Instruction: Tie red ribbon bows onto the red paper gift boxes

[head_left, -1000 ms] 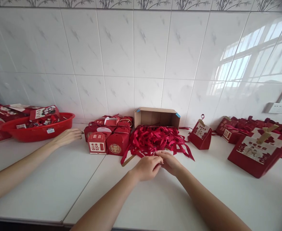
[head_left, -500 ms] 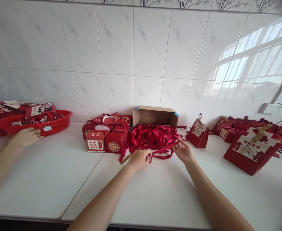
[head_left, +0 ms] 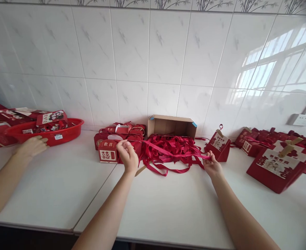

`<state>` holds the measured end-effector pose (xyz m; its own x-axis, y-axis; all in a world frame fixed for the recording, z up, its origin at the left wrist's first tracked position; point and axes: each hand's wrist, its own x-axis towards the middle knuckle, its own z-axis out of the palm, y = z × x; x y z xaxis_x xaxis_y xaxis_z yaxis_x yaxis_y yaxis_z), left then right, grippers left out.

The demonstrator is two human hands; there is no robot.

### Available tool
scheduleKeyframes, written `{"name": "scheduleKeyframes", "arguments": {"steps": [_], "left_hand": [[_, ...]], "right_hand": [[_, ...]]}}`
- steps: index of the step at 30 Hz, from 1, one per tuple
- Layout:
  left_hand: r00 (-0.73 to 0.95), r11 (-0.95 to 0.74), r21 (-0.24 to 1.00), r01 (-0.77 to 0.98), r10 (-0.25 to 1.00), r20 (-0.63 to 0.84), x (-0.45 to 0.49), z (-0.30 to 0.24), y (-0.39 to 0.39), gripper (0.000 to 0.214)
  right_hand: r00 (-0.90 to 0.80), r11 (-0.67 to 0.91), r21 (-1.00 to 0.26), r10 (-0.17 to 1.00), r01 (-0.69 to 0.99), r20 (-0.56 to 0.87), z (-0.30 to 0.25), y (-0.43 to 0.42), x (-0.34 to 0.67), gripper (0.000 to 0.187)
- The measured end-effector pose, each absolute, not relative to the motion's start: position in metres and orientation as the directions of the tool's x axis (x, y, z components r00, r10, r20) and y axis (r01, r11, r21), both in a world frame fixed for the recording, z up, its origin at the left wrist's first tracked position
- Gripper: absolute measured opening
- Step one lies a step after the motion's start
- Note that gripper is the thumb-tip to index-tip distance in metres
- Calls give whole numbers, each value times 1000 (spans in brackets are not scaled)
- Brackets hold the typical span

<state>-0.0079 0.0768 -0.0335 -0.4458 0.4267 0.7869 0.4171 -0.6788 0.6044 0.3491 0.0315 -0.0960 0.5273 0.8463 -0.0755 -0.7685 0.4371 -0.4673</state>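
A white tiled wall (head_left: 166, 45) rises behind a pale counter (head_left: 174, 205) whose front edge crosses the bottom of the view. Towards the left end sits a red basin (head_left: 71, 136) heaped with red packaging, while a large red gift box (head_left: 275, 168) leans near the right end. Along the back edge, around the middle, an open cardboard carton (head_left: 171, 125) lies with a heap of red ribbons (head_left: 168, 147) at its mouth; left of it stand packed red boxes (head_left: 108, 156), and right of it a small peaked box (head_left: 219, 143). A co-worker's hand (head_left: 34, 147) is just in front of the basin. One ribbon (head_left: 177, 154) stretches over the heap, closer to the back edge than to the front. Loose loops lie beneath it, so a quick pull could probably snag them and drag out a tangle, and a loose pinch could let the smooth strip slip; the left hand (head_left: 128, 156), near the packed boxes, might also nudge them. Both forearms slant inward from the front edge. The left hand is raised, fingers curled upward and seemingly pinching the ribbon's left end; the right hand (head_left: 212, 165) is lower, palm turned inward, its fingers closed on the other end beside the peaked box.
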Motion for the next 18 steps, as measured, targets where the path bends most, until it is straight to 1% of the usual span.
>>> {"name": "scheduleKeyframes", "arguments": {"steps": [2, 4, 5, 7, 9, 10, 13, 16, 18], "left_hand": [[-469, -659, 600, 453, 397, 789, -10, -35, 77, 27], [-479, -552, 616, 562, 391, 786, -11, -38, 78, 34], [-483, -462, 633, 621, 410, 773, -12, -41, 79, 40], [-494, -264, 664, 700, 493, 716, -13, -47, 83, 57], [-499, -133, 679, 722, 581, 643, -14, -54, 87, 73], [-498, -90, 679, 728, 611, 616, -15, -57, 89, 78], [-514, -20, 678, 735, 636, 576, -17, -64, 94, 88], [-528, 11, 681, 732, 641, 557, -20, -65, 95, 91], [-516, 0, 679, 734, 649, 559, -21, -63, 94, 90]], "right_hand": [[526, 436, -486, 848, -758, -59, -95, 33, 347, 23], [527, 437, -509, 849, -741, -38, -95, 33, 345, 19], [528, 437, -524, 849, -731, -28, -95, 34, 344, 16], [532, 435, -559, 847, -706, -13, -96, 34, 343, 10], [536, 429, -594, 844, -680, -4, -97, 34, 341, 6], [537, 424, -611, 843, -669, -3, -98, 34, 341, 8], [536, 398, -655, 844, -643, -13, -98, 34, 339, 17], [529, 350, -693, 847, -630, -53, -96, 33, 336, 19], [516, 314, -711, 853, -629, -80, -93, 32, 333, 19]]}}
